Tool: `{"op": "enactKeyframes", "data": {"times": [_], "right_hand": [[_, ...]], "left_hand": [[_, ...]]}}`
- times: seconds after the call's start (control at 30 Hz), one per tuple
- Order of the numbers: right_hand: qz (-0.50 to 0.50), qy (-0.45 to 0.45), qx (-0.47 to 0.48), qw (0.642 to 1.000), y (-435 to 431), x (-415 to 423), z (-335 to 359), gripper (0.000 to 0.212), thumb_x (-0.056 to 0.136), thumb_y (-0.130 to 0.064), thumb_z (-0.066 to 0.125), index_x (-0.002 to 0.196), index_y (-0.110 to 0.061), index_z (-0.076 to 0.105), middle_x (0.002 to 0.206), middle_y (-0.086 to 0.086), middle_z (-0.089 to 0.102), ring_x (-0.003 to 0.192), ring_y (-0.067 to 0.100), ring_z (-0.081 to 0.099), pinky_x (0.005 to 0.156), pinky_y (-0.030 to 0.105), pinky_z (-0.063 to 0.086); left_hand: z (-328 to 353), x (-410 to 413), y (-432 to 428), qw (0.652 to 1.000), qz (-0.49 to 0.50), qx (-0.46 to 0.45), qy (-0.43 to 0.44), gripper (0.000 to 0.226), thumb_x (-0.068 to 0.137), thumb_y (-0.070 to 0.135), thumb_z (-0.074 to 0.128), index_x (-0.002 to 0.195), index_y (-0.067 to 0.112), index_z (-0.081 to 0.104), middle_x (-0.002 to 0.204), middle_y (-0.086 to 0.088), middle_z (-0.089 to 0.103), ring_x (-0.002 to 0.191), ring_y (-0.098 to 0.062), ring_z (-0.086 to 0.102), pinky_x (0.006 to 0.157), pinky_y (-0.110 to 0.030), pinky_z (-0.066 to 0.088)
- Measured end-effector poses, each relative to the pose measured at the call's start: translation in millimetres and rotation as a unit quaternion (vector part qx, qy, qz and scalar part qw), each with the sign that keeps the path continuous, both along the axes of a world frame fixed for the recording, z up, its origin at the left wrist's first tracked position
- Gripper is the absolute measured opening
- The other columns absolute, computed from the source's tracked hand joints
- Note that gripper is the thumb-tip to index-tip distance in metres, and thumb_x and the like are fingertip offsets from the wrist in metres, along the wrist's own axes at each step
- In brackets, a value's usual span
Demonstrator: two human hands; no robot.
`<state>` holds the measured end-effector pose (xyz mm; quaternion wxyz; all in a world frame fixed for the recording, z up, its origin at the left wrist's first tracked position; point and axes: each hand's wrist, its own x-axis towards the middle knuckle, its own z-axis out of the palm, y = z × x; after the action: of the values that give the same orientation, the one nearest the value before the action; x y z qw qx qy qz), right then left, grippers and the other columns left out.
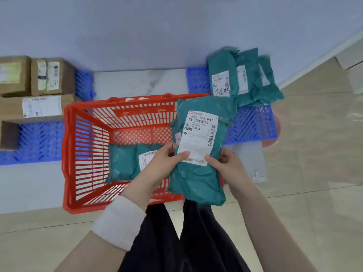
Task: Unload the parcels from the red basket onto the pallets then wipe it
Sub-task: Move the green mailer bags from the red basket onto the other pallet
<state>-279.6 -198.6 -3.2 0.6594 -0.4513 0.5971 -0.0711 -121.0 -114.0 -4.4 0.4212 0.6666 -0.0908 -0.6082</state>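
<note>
Red slatted plastic basket stands on the floor between two blue lattice plastic pallets, the left pallet and the right pallet.

Both hands hold one teal plastic mailer parcel with a white shipping label above the basket's right rim. It is lifted clear of the basket floor, with its far end over the near-left corner of the right pallet. The left hand grips the parcel's left edge, thumb pressed on the label. The right hand grips the right edge, thumb also on the label. A further strip of teal shows behind the parcel's left edge; whether it is a second parcel I cannot tell.

In the basket's near-left corner lie what look like two teal mailers side by side, a plain one and a labelled one partly behind the left hand.

Three teal mailers overlap along the right pallet's far edge: and.

Four brown cardboard boxes sit on the left pallet: two at its far edge, and, one long box in front of them, and one darker box at the left edge.

A white wristband circles the left forearm.
</note>
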Motion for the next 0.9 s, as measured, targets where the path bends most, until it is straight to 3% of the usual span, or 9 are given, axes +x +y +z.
{"op": "enactKeyframes", "data": {"times": [0.13,0.27,0.4,0.5,0.6,0.73,0.83,0.9], "right_hand": [[-0.01,-0.001,-0.037,0.999,-44.7,-49.1,7.9,0.027,0.075,-0.029,0.072,0.096,-0.018,0.059,0.094,0.0,0.069,0.083,0.014,0.068,0.071,0.027,0.053],[-0.002,-0.004,-0.054,0.999,-76.8,-81.4,10.5,0.014,0.079,-0.029,0.07,0.087,-0.022,0.062,0.088,-0.003,0.071,0.073,0.007,0.07,0.057,0.017,0.052],[-0.021,0.031,-0.078,0.996,-100.6,-93.7,-3.8,0.02,0.083,-0.021,0.066,0.091,-0.004,0.061,0.095,0.016,0.07,0.087,0.028,0.068,0.078,0.045,0.056],[-0.063,0.066,-0.107,0.99,-128.0,-96.1,-22.3,0.022,0.082,-0.018,0.067,0.076,-0.001,0.053,0.084,0.022,0.066,0.075,0.028,0.062,0.078,0.052,0.051],[-0.068,0.086,-0.117,0.987,-169.3,-91.8,-37.1,0.023,0.081,-0.016,0.067,0.068,-0.011,0.05,0.077,0.017,0.061,0.071,0.022,0.056,0.072,0.046,0.05],[-0.062,0.097,-0.133,0.984,-235.6,-87.3,-49.5,0.023,0.081,-0.017,0.068,0.065,-0.015,0.051,0.078,0.011,0.064,0.074,0.022,0.057,0.074,0.039,0.05],[-0.014,0.113,-0.156,0.981,-289.1,-81.8,-59.6,0.022,0.079,-0.021,0.07,0.065,-0.015,0.054,0.071,0.002,0.065,0.071,0.022,0.06,0.066,0.025,0.05],[0.014,0.116,-0.152,0.982,-325.3,-75.7,-72.8,0.018,0.079,-0.025,0.069,0.075,-0.01,0.059,0.083,0.008,0.07,0.081,0.029,0.065,0.078,0.037,0.054]], "left_hand": [[9.0,-52.2,-40.5,1.0,-0.003,-0.017,-0.008,0.018,0.083,0.016,0.066,0.096,0.009,0.056,0.098,-0.006,0.071,0.086,-0.018,0.069,0.077,-0.029,0.056],[10.8,-90.4,-71.4,0.999,0.002,-0.038,-0.027,0.012,0.084,0.009,0.063,0.082,0.014,0.052,0.094,-0.004,0.068,0.083,-0.015,0.064,0.066,-0.017,0.052],[-1.4,-108.1,-105.1,0.999,0.007,-0.017,-0.04,0.014,0.085,0.011,0.062,0.08,0.015,0.05,0.1,-0.013,0.066,0.092,-0.025,0.062,0.084,-0.036,0.051],[-20.4,-112.1,-143.0,0.998,-0.013,-0.025,-0.061,0.012,0.085,0.013,0.062,0.085,0.014,0.05,0.103,-0.014,0.064,0.091,-0.019,0.059,0.084,-0.032,0.046],[-38.6,-110.4,-188.1,0.992,-0.033,-0.016,-0.118,0.014,0.085,0.017,0.063,0.089,0.013,0.051,0.102,-0.009,0.064,0.087,-0.015,0.055,0.076,-0.025,0.042],[-55.3,-108.2,-249.8,0.988,-0.031,-0.011,-0.148,0.024,0.083,0.019,0.065,0.1,0.003,0.059,0.108,-0.014,0.066,0.099,-0.025,0.061,0.091,-0.036,0.047],[-66.3,-105.4,-294.7,0.991,-0.006,0.003,-0.134,0.028,0.083,0.018,0.065,0.105,-0.001,0.061,0.11,-0.016,0.066,0.103,-0.029,0.061,0.093,-0.04,0.047],[-78.0,-102.1,-324.0,0.991,0.014,0.009,-0.134,0.027,0.084,0.017,0.064,0.105,0.001,0.063,0.11,-0.015,0.067,0.099,-0.026,0.062,0.092,-0.036,0.048]]}}
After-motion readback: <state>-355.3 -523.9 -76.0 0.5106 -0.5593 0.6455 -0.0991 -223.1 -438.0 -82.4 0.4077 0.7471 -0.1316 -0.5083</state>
